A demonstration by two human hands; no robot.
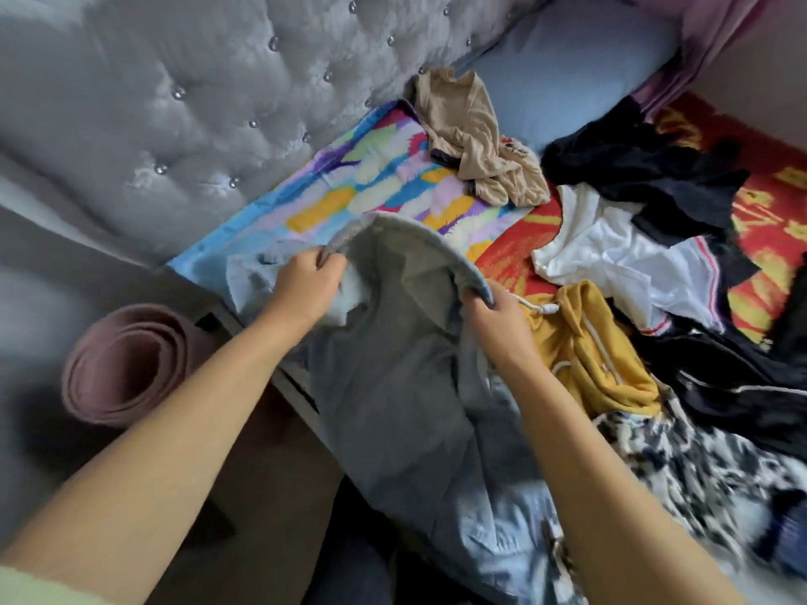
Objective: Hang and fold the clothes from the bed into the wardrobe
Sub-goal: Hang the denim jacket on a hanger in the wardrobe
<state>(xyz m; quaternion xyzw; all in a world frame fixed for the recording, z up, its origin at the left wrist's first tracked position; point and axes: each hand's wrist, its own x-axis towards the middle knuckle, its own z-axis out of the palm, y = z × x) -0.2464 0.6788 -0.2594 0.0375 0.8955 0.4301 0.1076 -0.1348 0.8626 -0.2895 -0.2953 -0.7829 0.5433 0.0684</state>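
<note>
Grey garment (406,342), edge gripped between both hands

A grey garment (406,364) hangs lifted by its curved, banded edge over the bed's near side, its body drooping in loose folds; beige (471,137), black (646,168), white (620,259), mustard (589,347) and black-and-white patterned (707,473) clothes lie crumpled on the bed (515,251)
</note>
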